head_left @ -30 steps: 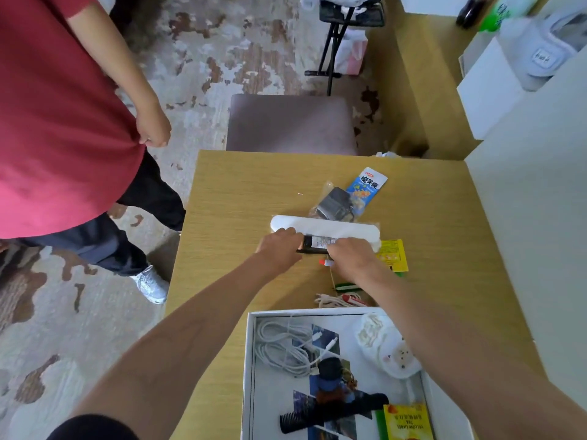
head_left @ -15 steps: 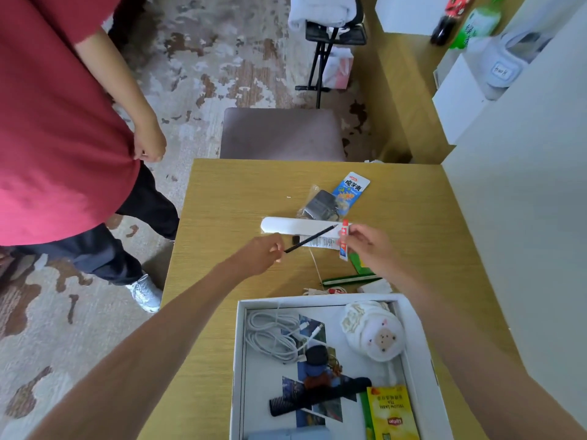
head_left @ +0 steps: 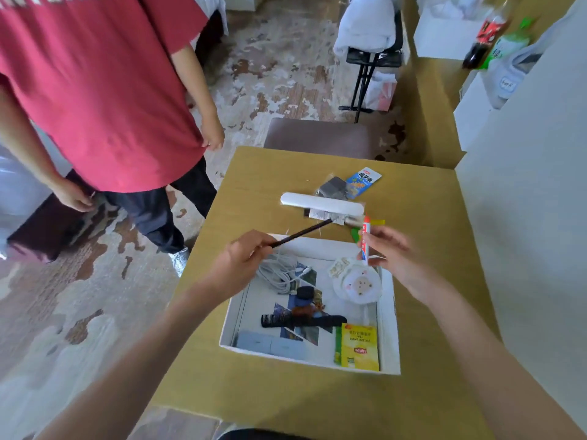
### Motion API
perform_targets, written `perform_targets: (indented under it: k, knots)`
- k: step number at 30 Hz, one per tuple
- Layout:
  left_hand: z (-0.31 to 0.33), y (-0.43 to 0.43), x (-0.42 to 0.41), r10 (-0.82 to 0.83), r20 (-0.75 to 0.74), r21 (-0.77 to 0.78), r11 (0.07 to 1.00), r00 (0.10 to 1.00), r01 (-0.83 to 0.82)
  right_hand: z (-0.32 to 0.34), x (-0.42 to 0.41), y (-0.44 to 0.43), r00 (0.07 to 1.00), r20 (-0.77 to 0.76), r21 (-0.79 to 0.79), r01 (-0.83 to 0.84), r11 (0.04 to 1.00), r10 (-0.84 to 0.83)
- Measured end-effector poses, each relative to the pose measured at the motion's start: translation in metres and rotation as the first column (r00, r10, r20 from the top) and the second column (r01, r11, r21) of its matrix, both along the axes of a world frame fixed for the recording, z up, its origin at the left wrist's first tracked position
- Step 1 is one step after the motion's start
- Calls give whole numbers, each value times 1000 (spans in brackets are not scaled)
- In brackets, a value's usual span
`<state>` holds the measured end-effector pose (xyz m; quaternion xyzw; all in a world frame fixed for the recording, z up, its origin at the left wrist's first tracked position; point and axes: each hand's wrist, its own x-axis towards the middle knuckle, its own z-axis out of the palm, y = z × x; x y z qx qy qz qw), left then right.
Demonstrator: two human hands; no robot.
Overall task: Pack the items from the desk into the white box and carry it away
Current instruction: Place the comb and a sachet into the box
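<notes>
The white box lies open on the wooden desk, holding a white cable, a black comb, a yellow tea packet and a round white pouch. My left hand grips a thin black stick over the box's far left corner. My right hand pinches a small red-and-white tube upright above the box's far right corner. On the desk beyond lie a long white case, a grey packet and a blue snack packet.
A person in a red shirt stands close to the desk's left side. A brown stool sits behind the desk. A white wall bounds the right. A black folding stand and bottles are further back.
Both hands lifted off the desk and drew back over the box, the left carrying the black stick, the right the red-and-white tube. The view tilted up.
</notes>
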<state>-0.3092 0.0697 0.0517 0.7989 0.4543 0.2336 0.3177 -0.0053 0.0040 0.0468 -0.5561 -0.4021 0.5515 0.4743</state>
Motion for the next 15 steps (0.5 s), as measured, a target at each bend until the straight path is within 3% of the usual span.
perform_targets:
  k: [3,6,8,12,15]
  knots:
    - [3,-36,-20,-17,-79,81,996,997,23,-4,-11,-12,977,137,-51,-159,986,164]
    - [-4,-59,-43,-26,-171,186,981,985,58,-13,-35,-20,877,352,-112,-308,945,327]
    - [-14,-70,-53,-18,-311,317,940,950,122,-20,-49,-25,815,444,-131,-352,927,372]
    - [-25,-78,-41,-52,-523,405,863,851,302,-35,-62,-35,717,589,-184,-332,925,374]
    - [-26,-67,-16,-81,-738,341,812,671,473,-43,-62,-40,664,655,-217,-293,931,361]
